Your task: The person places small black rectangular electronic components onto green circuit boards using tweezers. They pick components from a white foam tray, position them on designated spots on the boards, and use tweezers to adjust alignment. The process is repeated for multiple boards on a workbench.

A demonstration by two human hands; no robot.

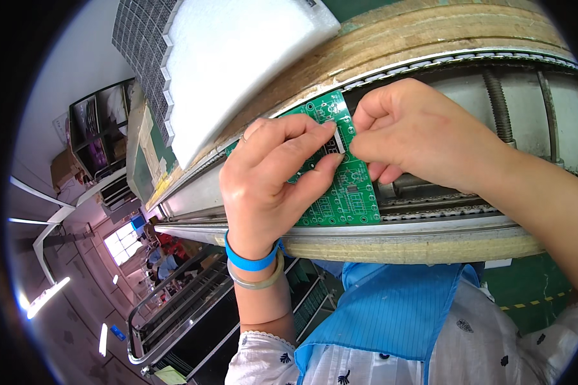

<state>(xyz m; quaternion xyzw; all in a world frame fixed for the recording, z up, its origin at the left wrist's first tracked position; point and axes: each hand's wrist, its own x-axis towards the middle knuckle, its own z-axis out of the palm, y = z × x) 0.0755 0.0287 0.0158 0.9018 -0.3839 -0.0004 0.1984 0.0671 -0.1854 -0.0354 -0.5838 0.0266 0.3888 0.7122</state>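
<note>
A green circuit board [364,204] lies across the rails, printed with digit outlines and rows of round pads. My left hand [270,170] is over its left part, thumb and index finger pinching a small digit display [339,142] with a white edge, down at the board's surface. Whether the display's pins sit in the holes is hidden. My right hand [424,138] is at the board's right edge, its thumb and index finger pressed together and the other fingers curled beneath. Anything between those fingertips is hidden. On my left wrist are a blue band [250,262] and a bangle.
Chain rails [443,212] run along both sides of the board, with a threaded rod [498,106] at right. Beyond the wooden ledge [392,45] lie white foam [237,58] and a grey gridded sheet [141,51]. A metal rack [192,314] stands lower left.
</note>
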